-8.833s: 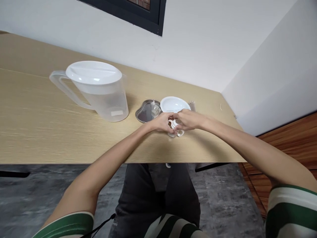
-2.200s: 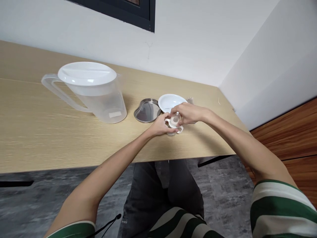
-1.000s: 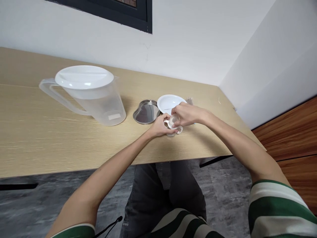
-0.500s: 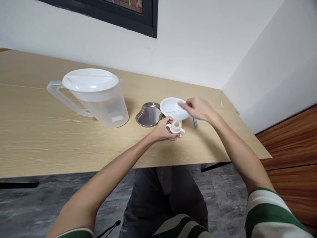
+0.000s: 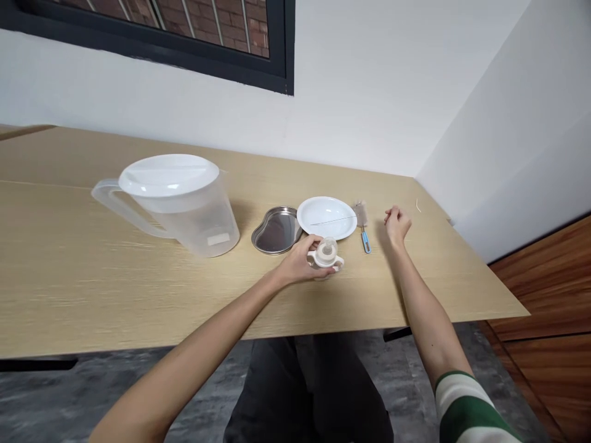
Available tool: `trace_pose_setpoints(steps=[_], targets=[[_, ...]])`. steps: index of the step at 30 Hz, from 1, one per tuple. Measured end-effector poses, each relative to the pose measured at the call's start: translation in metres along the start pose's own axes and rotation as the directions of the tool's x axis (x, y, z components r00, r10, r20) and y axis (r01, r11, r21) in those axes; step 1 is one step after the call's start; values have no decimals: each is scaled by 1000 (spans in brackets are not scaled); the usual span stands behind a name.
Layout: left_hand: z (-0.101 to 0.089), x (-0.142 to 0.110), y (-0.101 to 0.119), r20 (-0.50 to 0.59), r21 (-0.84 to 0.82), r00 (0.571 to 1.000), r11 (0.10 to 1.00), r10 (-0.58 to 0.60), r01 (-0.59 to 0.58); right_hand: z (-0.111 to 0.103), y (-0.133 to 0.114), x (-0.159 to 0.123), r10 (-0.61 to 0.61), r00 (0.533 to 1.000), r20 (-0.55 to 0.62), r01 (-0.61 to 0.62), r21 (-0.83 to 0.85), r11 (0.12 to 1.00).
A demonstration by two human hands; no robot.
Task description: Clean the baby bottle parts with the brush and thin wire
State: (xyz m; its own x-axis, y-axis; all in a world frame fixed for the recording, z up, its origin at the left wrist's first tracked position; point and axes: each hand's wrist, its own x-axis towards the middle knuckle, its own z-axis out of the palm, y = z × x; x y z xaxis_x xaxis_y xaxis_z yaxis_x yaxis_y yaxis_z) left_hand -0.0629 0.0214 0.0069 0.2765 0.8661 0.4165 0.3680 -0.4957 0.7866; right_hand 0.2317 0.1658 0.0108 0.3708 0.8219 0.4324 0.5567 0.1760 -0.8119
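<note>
My left hand (image 5: 302, 261) is wrapped around a baby bottle (image 5: 324, 255) that stands on the table near its front edge. The bottle has a clear dome over its teat, a white collar and two white side handles. Well to the right of the bottle, my right hand (image 5: 398, 224) is over the table with its fingers curled in, and nothing shows in them. Between that hand and the bottle lies a bottle brush (image 5: 365, 237) with a blue handle and pale bristles. Just behind the bottle is a white oval bowl (image 5: 327, 232) with a thin rod or wire across it.
A steel kidney dish (image 5: 277, 231) lies left of the bowl, close against it. Farther left stands a tall clear pitcher (image 5: 198, 215) with a white lid. A small white strip (image 5: 418, 205) lies at the far right of the wooden table (image 5: 138, 295). Behind is the wall.
My right hand has let go of the bottle's top and moved right, past the brush, which is now uncovered. The clear dome is on the bottle. My left hand keeps its hold.
</note>
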Motion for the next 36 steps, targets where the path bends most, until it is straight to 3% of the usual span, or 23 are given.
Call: trace_pose_setpoints(steps=[1,5,11,17,23,29,36], targets=[[-1,0,0,6,18,1000,1000,1,-1,0,10,-2,13,998,-56,-13,0,1000],[-7,-2,1,47,107,999,994,8,-13,0,34,-2,37,996,-85,-39,-24,999],[-18,-4,0,78,179,995,981,66,-79,-5,44,6,47,993,-106,-55,-72,996],[-26,-3,-8,-124,222,964,954,233,-202,-6,44,3,25,994,-110,-43,-166,985],[-30,-4,-8,-324,350,908,925,265,-145,-4,43,-3,-41,998,-45,32,-182,983],[-34,-4,-11,-390,427,891,903,232,-48,-3,43,-7,-43,999,6,43,-191,981],[-34,-4,-10,-391,417,898,909,201,-22,1,46,-10,-16,997,74,27,-149,988]])
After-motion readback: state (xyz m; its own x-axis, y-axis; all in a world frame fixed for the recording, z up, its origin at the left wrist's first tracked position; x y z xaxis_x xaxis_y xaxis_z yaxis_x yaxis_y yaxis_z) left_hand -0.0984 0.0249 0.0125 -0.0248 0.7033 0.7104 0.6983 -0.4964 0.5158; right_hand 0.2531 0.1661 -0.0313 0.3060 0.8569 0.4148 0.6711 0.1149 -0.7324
